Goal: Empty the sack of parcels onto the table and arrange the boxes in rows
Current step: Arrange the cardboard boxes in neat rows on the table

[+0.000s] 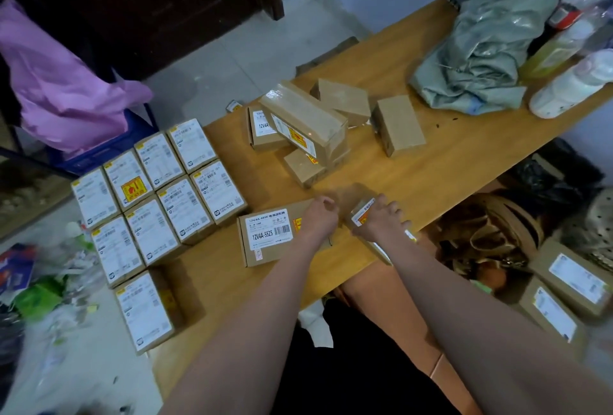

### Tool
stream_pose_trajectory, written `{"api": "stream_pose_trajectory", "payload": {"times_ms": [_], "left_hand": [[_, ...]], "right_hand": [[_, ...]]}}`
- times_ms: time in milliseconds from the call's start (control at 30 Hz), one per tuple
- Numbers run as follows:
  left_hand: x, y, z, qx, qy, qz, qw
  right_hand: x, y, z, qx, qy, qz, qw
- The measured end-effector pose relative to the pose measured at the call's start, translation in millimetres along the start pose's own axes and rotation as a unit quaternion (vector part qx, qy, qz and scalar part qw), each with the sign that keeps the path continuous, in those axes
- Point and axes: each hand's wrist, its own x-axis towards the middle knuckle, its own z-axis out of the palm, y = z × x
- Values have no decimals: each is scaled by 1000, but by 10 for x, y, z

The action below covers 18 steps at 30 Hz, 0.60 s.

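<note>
Sorting parcels: left hand (319,215) curls on a labelled box (278,235); right hand (381,217) grips a blurred box (361,212), best squared against the rows (159,195) on the worktop (431,162).

The table (447,162) is showing a smooth wood-grain top with a soft sheen. The boxes in rows (159,195) are looking like matt brown cardboard, each carrying a white paper label, and clear glossy tape is catching light on the tilted box (305,119) in the loose pile. The sack (491,46) is lying crumpled, a grey-green woven plastic with a dull shine. Beside it the bottles (574,82) are looking like translucent plastic. Off the table a purple bag (59,82) is appearing as thin matt plastic film
</note>
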Motion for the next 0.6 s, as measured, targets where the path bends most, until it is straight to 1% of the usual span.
{"api": "stream_pose_trajectory", "payload": {"times_ms": [133,200,300,367,433,500,600], "left_hand": [[29,-28,-29,-34,-6,-22,999],[45,-49,-65,-65,-7,-32,997],[48,-38,-168,-125,-8,-54,991],[42,-22,-262,-180,-20,-70,981],[17,-18,-382,-217,-39,-80,972],[-18,-62,-524,-235,-50,-80,967],[-90,-224,-768,-250,-40,-66,965]], "right_hand": [[11,-18,-47,-24,-9,2,1000],[0,-57,-105,-38,-13,1,999],[-55,-217,-280,-45,3,-1,999],[-129,-396,-421,-77,-5,-46,996],[-243,-589,-545,-110,-24,-116,987],[-358,-762,-614,-144,-37,-192,970],[-546,-983,-654,-203,-77,-278,936]]}}
